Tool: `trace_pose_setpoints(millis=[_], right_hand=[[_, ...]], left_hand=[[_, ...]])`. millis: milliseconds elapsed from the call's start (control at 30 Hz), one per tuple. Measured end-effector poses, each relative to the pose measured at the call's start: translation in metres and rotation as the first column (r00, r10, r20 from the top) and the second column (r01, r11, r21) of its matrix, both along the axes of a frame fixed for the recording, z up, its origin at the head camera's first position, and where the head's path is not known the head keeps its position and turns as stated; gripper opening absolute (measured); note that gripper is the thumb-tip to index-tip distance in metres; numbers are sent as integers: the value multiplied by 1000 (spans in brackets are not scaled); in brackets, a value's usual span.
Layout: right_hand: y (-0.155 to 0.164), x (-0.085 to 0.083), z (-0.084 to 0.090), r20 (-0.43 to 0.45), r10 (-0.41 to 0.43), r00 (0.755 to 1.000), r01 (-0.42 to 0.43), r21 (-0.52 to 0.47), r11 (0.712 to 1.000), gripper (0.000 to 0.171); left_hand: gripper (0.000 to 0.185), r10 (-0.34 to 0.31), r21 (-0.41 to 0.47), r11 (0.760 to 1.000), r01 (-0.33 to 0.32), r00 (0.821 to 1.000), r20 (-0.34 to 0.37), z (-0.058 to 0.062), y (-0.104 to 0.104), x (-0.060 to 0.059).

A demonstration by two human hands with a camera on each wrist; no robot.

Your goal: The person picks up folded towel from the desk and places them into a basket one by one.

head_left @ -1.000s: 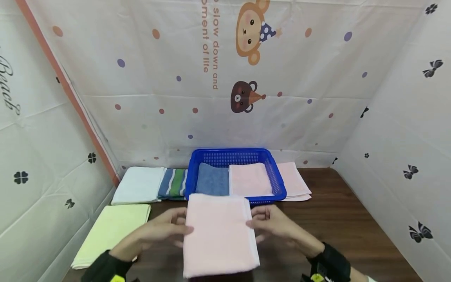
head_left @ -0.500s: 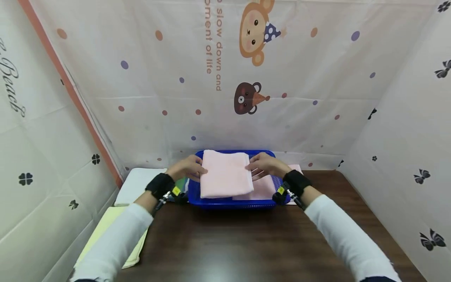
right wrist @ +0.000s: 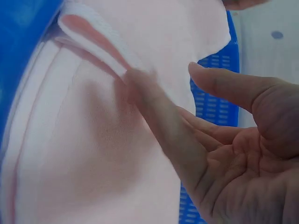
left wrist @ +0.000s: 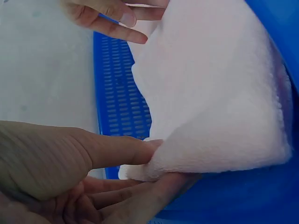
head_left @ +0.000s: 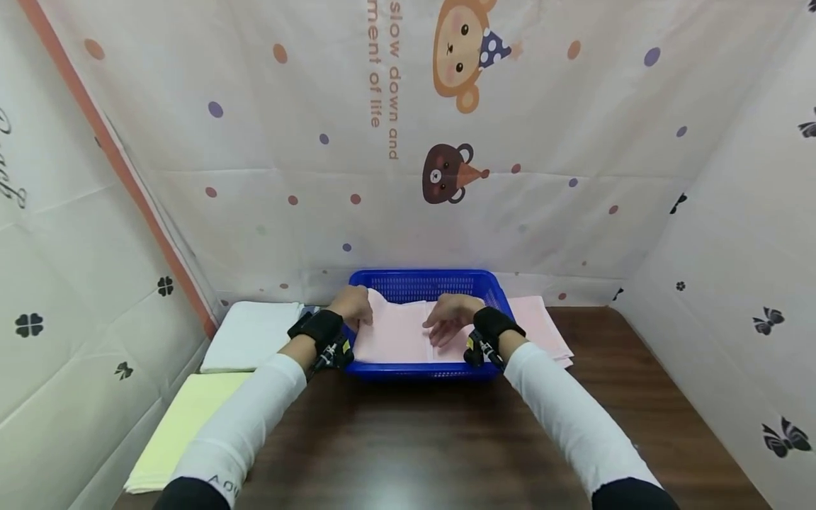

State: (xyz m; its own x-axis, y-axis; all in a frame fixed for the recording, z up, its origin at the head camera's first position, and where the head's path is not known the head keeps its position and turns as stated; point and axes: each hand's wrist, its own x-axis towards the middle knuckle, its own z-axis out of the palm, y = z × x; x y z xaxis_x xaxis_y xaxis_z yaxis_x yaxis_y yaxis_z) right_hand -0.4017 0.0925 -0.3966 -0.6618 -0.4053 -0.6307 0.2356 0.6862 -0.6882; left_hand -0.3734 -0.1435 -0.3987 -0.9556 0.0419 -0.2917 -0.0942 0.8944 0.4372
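My left hand (head_left: 353,303) pinches one of two pink towels (head_left: 392,334) in the basket (head_left: 421,371), right hand (head_left: 454,312) open, far curtain (head_left: 274,134) reading "slow down and".

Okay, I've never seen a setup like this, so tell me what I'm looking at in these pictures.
There's no robot here, just a person's two bare hands. The wide picture comes from a camera worn on the head; the two close-ups come from cameras worn on the wrists, one for each hand. On the brown table sits a blue basket. Inside it, the left hand pinches the edge of a folded pink towel. The right hand holds nothing; its fingers are by that towel's other edge. Left of the basket lie a white towel and a yellow towel.
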Motion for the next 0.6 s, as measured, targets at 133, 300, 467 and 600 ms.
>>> trace_pose_setpoints(millis=[133,300,467,600], right_hand=[[-3,3,0,-43,24,999,-22,43,999,27],[-1,10,0,-44,21,999,-19,36,999,30],[8,16,5,-66,43,997,-41,26,999,38],[23,21,19,-108,57,993,-57,-2,998,46]], left_hand=[[21,31,-24,999,-32,999,-29,-1,1,2],[20,-23,-100,995,19,999,-42,1,3,8],[17,-97,-134,987,94,995,-11,3,3,13],[6,-124,-138,984,116,991,-44,1,-6,15]])
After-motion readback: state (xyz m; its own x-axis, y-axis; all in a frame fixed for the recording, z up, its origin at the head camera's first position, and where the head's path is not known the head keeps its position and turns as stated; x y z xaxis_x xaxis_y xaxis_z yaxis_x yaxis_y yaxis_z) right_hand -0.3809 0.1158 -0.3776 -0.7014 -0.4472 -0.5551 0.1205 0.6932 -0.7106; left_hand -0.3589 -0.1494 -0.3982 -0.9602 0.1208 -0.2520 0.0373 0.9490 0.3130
